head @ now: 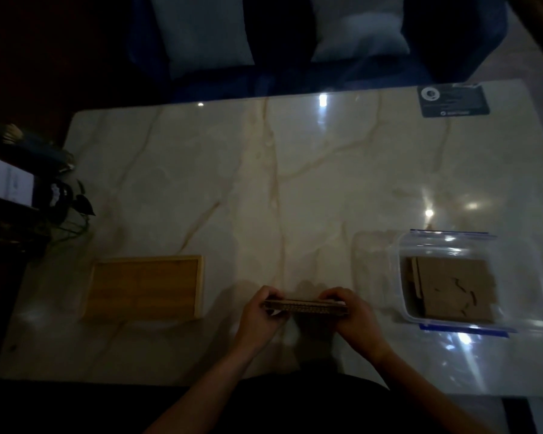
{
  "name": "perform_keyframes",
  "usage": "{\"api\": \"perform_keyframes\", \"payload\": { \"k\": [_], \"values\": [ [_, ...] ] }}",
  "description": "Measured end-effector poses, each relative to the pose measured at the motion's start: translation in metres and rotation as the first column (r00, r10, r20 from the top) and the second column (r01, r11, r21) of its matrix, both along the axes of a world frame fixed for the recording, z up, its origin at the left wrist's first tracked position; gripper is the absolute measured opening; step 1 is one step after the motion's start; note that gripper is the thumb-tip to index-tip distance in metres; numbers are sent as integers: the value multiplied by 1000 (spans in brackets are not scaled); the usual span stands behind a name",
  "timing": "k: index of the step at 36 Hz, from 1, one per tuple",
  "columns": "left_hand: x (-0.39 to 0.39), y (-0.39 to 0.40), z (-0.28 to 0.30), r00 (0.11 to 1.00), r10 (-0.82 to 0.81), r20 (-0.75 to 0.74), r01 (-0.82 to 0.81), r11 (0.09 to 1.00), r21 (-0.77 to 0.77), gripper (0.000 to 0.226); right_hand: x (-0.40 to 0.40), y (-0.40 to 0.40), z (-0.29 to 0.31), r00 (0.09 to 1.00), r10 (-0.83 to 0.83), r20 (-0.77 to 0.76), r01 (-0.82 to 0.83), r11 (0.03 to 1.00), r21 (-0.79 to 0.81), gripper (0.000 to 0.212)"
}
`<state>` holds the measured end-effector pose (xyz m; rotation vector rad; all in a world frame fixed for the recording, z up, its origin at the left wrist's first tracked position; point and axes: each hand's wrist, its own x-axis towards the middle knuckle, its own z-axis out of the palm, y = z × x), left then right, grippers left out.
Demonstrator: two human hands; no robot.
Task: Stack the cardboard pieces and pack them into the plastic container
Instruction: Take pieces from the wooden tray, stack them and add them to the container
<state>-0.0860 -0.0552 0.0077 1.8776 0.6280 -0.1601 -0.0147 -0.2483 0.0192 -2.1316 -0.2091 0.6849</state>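
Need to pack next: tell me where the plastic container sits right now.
In the head view the plastic container sits on the marble table near its front right, to the right of the right hand, already holding cardboard pieces.

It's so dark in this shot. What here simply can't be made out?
- Head view: how many pieces are in the cardboard stack; seen edge-on, and the left hand and right hand cover its ends.
- Print on the dark card: too small and blurred.
- Pieces under the top cardboard in the plastic container: hidden.
- Objects left of the table: lost in shadow.
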Motion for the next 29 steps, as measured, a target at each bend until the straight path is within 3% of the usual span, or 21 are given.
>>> {"api": "perform_keyframes", "payload": {
  "k": [4,8,11,15,19,24,26,29],
  "values": [
    [-1,2,-3,1000,-22,1,22,999,23,37,0,-3,7,1000,4,28,-5,999,35,41],
    [-2,3,-8,1000,-21,18,20,998,65,49,-2,-1,9,999,-18,39,16,998,58,36],
    [-2,4,-4,1000,-3,22,2,998,61,74,-2,1,9,998,-42,52,38,997,65,31],
    [-11,7,13,990,-102,100,80,974,210,96,-3,1,9,998,-40,46,36,996,79,33],
    [-19,4,31,911,-328,249,136,811,569,90,-4,1,7,998,-38,49,35,997,68,31],
    [-21,-24,37,766,-541,346,129,657,743,88,-5,0,6,999,-52,9,51,995,91,30],
    [-22,-34,32,745,-606,279,161,569,806,93,-5,1,6,998,-56,1,55,994,98,30],
    [-22,-42,29,737,-676,-26,366,366,856,97,-4,3,9,999,-54,-4,55,994,93,38]
  ]
}}
